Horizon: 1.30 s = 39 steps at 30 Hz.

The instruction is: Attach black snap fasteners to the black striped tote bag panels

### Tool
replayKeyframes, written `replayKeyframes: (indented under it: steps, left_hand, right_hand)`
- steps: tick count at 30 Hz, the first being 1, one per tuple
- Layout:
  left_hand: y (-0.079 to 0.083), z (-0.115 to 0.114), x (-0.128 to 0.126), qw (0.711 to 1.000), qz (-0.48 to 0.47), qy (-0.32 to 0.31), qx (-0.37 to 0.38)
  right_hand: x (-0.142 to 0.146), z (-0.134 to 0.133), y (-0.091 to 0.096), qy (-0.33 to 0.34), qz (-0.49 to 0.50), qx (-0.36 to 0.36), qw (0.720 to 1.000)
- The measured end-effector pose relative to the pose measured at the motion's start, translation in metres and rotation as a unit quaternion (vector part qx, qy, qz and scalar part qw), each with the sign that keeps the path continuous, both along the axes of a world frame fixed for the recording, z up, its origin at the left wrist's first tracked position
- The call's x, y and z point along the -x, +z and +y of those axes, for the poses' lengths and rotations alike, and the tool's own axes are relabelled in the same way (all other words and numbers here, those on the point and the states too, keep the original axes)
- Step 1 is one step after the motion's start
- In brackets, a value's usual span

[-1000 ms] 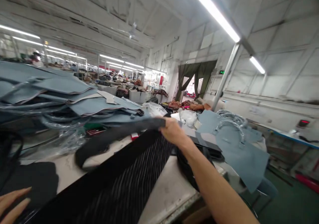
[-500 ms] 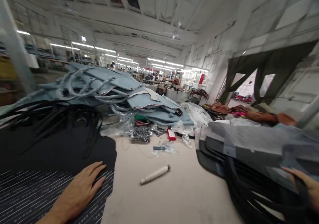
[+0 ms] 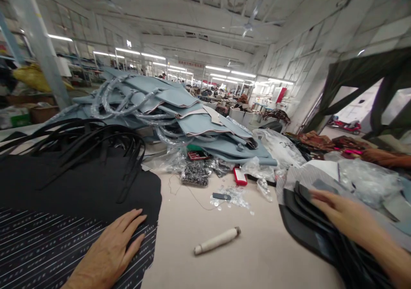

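My left hand lies flat with fingers spread on a dark lining with white stripes and lettering. Beyond it spreads a plain black panel bearing a heap of thin black straps. On the right, my right hand is closed over the edge of a black bag panel, part of a stack with rounded corners; its thumb is hidden. Between my hands, a tool with a whitish wrapped handle lies on the pale tabletop.
A tall pile of light blue bag pieces with plastic-wrapped handles fills the back. Before it lie a bag of small dark parts, a red-and-white box, a dark flat piece and small clear bits. Clear plastic lies right.
My right hand has moved from the straps at the far right, leftward to the far end of the black stack. The view has turned left. My left hand stays flat on the lining.
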State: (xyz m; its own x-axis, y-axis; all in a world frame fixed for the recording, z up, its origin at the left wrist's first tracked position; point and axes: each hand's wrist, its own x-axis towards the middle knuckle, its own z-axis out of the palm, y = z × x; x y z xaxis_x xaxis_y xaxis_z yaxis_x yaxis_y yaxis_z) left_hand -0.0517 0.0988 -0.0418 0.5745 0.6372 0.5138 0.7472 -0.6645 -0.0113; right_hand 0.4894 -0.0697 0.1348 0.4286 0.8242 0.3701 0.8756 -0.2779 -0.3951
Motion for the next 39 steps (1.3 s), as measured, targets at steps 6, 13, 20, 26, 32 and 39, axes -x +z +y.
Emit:
replayKeyframes:
  steps: [6, 13, 20, 26, 32, 39]
  left_hand:
    - [0.008, -0.003, 0.000, 0.999, 0.003, -0.012, -0.030]
    - [0.011, -0.005, -0.003, 0.999, 0.004, 0.004, -0.043]
    - [0.016, -0.009, -0.005, 0.999, 0.001, 0.000, -0.033]
    - [0.015, -0.009, -0.007, 1.000, -0.020, 0.014, 0.011]
    - [0.017, -0.016, -0.009, 0.997, -0.043, 0.016, 0.066]
    - [0.032, -0.020, -0.006, 0.977, -0.121, -0.029, 0.171]
  right_hand:
    - [0.116, 0.180, -0.068, 0.164, 0.050, 0.116, 0.978]
    - [0.178, 0.257, -0.114, 0.124, 0.064, 0.127, 0.982]
    - [0.181, 0.259, -0.127, 0.057, 0.107, 0.052, 0.991]
    - [0.206, 0.235, -0.112, 0.068, 0.131, -0.091, 0.985]
    - [0.247, 0.207, -0.081, 0.157, 0.149, -0.162, 0.963]
    - [0.278, 0.148, -0.059, 0.165, 0.258, -0.142, 0.941]
